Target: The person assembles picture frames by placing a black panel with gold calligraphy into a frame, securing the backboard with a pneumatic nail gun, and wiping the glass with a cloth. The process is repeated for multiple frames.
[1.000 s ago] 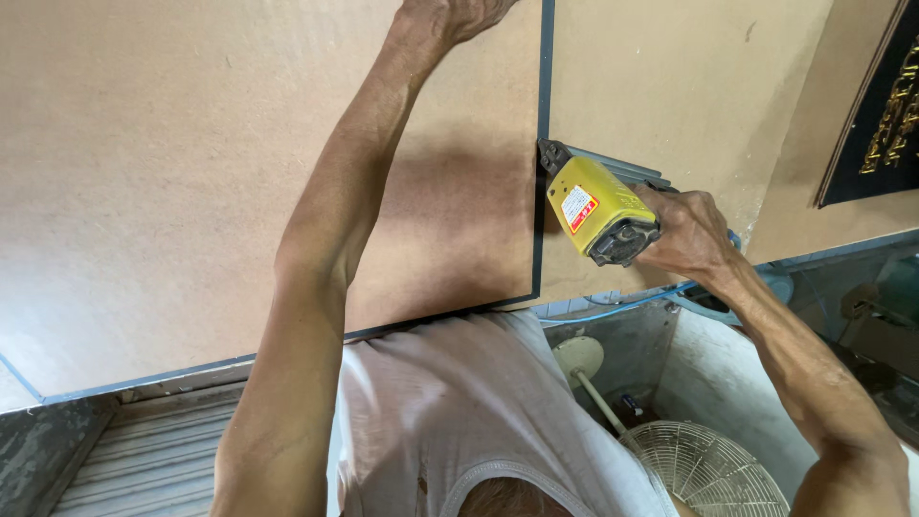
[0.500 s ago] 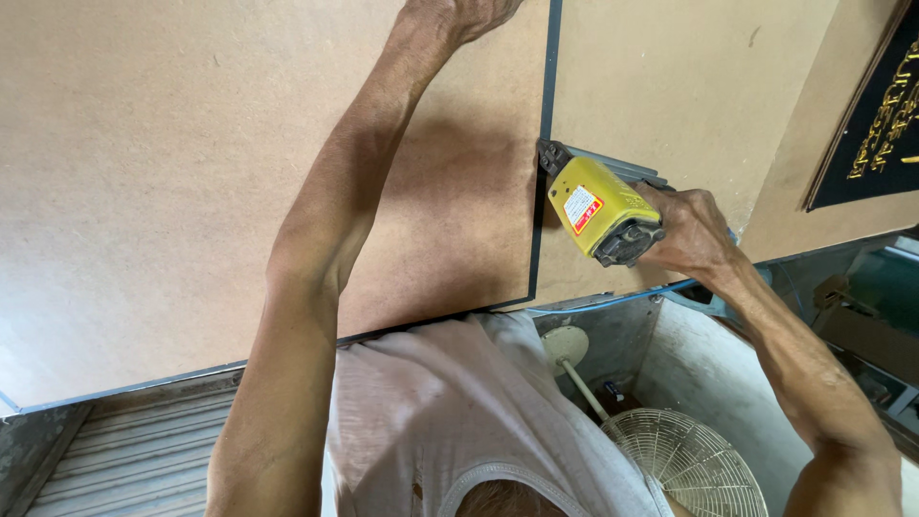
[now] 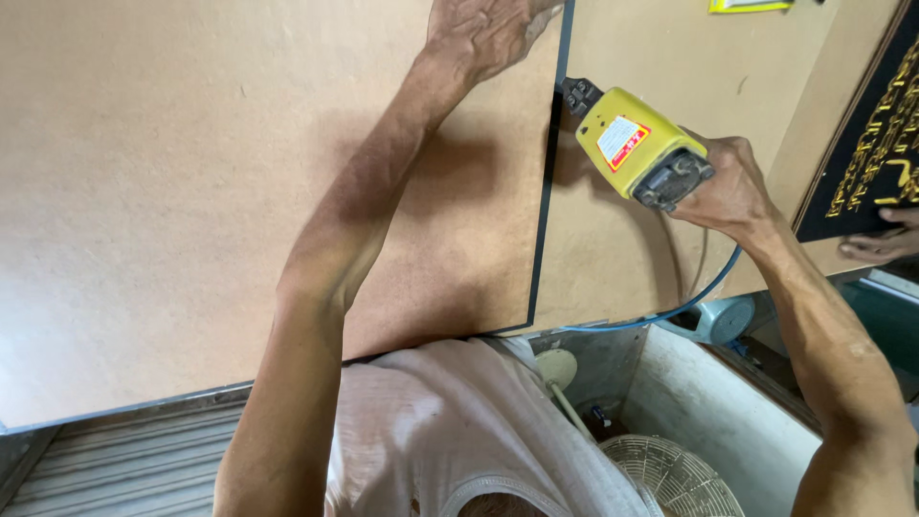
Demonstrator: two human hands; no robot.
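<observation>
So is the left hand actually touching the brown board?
Touching. The head view shows the left hand pressed flat on the brown board, no gap visible.

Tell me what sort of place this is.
Probably a picture-framing workshop. The right hand presses a yellow air stapler with a blue hose to a brown backing board; the left hand steadies it, and a framed black panel stands nearby.

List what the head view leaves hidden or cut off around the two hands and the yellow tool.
- Left hand: fingertips cut off by the top edge.
- Yellow tool: grip hidden by the right hand; its tip at the board's dark edge is too small to read.
- Blue hose: far end hidden behind the board.
</observation>
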